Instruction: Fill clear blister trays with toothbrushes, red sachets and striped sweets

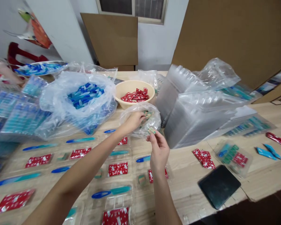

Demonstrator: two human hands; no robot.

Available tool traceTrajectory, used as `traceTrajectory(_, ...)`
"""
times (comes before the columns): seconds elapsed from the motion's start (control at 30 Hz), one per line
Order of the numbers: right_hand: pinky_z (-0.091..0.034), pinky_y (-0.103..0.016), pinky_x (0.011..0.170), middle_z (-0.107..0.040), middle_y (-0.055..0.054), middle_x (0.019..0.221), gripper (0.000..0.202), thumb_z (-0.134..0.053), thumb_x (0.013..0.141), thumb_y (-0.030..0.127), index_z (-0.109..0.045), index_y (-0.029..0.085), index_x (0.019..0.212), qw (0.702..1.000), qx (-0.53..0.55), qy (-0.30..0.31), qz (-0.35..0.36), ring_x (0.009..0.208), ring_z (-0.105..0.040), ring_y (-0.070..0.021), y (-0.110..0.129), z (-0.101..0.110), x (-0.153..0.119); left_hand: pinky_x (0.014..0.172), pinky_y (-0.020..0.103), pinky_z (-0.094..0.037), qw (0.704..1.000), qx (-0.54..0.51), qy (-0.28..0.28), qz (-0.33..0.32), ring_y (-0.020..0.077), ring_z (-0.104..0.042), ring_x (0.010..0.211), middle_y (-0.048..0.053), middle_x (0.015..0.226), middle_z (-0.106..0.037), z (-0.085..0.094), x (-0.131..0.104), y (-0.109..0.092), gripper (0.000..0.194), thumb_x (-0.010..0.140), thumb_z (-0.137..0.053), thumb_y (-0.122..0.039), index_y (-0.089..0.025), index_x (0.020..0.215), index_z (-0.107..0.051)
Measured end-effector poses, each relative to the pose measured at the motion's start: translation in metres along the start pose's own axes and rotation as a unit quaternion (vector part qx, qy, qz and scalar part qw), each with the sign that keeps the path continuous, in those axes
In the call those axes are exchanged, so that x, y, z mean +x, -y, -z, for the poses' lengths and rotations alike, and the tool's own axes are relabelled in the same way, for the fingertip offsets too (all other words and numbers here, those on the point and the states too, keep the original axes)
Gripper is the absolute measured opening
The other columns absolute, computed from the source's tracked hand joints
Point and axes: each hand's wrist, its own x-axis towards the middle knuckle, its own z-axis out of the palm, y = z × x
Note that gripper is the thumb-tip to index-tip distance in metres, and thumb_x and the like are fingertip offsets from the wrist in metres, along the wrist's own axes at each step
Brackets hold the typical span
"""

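Observation:
My left hand point(136, 120) reaches into a clear plastic bag point(157, 120), its fingers pinched together among small green-and-tan pieces point(148, 114). What exactly those fingertips grip is hidden. At the bag's near edge, my right hand point(159, 148) pinches a small green-and-tan piece point(151, 131) between thumb and fingers. Below my arms lie clear plastic trays in rows. Many hold a blue-and-teal plastic knife-like piece point(111, 192) and a red packet with white marks point(117, 169). Some also hold a small green-and-tan piece point(141, 179).
Behind the bag stands a cream bowl point(118, 93) of red packets. To its left is a big plastic bag point(53, 90) of blue pieces. Stacked clear trays point(189, 122) rise at right. A black flat device point(219, 186) and a filled pack point(233, 156) lie farther right.

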Motion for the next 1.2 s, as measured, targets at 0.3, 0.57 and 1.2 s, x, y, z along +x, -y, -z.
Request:
traceTrajectory(0.3,-0.049,-0.026,0.066,-0.071,0.002,0.073,0.023,-0.073,0.070,0.030,-0.073,0.022,0.092,0.988,0.106,0.109,-0.026,0.063,-0.060,-0.0104,0.002,-0.001,-0.005,0.063,0.023,-0.048,0.943,-0.331,0.017,-0.020,0.0096,-0.057,0.062,-0.001,0.070,-0.062,0.033,-0.076,-0.033,0.015,0.078,-0.059,-0.029,-0.014,0.082,-0.059)
traceTrajectory(0.57,-0.051,-0.020,0.063,-0.072,0.005,0.075,0.029,-0.083,0.057,0.032,-0.075,0.027,0.084,0.964,0.206,0.130,-0.103,0.059,-0.058,-0.0069,0.008,-0.010,-0.009,0.072,0.026,-0.051,0.953,-0.290,-0.059,-0.069,0.0129,-0.063,0.075,0.002,0.081,-0.069,0.022,-0.095,-0.029,0.012,0.081,-0.058,-0.025,-0.016,0.084,-0.064)
traceTrajectory(1.2,-0.038,-0.054,0.106,-0.062,-0.011,0.127,0.055,-0.065,0.078,0.048,-0.059,0.019,0.125,0.943,-0.214,0.256,0.011,0.120,-0.055,-0.0326,-0.009,-0.013,-0.026,0.092,0.020,-0.047,0.959,-0.275,-0.063,0.042,0.0137,-0.063,0.103,0.008,0.109,-0.068,0.041,-0.150,0.006,0.025,0.086,-0.058,-0.016,-0.008,0.109,-0.065)
